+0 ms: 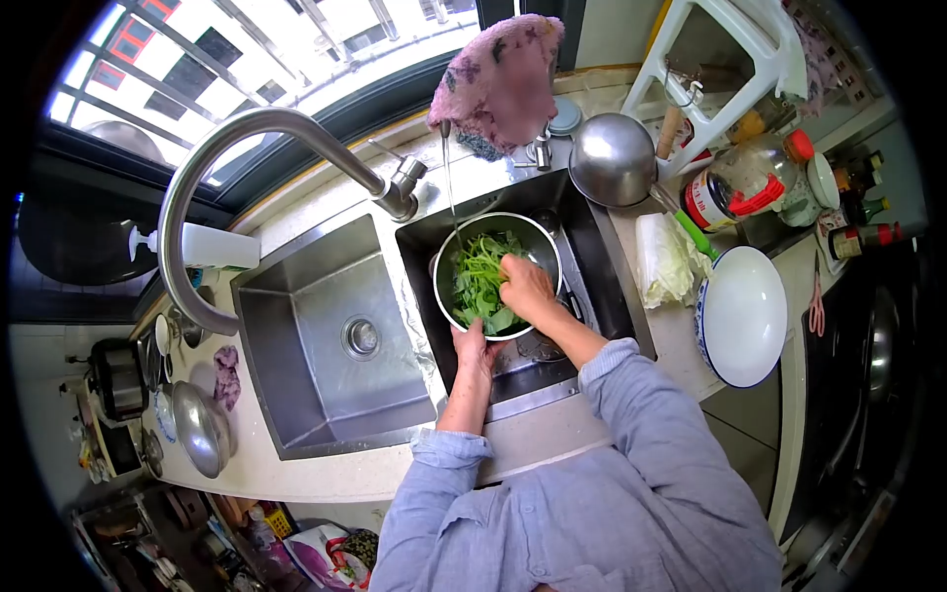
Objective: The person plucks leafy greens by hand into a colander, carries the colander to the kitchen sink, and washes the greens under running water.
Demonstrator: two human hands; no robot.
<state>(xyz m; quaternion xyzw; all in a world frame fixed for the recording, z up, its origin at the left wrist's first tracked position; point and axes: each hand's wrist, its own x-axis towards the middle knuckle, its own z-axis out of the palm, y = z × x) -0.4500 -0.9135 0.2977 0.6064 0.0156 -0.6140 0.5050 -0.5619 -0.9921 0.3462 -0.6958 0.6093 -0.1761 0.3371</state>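
Note:
Leafy greens [480, 268] lie in a round pot [558, 259] with a pale rim, which sits in the right-hand sink basin [617, 296]. A thin stream of water [450, 178] falls from a small spout into the pot's far left side. My left hand [474, 347] grips the near rim, its thumb up against the leaves; the fingers beneath are partly hidden. Over the pot's right side reaches my right hand [528, 289], closed around the stems of the greens.
Left of the pot lies a second steel basin [326, 326] under a tall curved faucet [281, 120]. On the right counter are a cabbage [663, 259], a white bowl [745, 316], a steel pan [612, 158] and a red-capped jar [764, 178]. A steel bowl [200, 429] stands at left.

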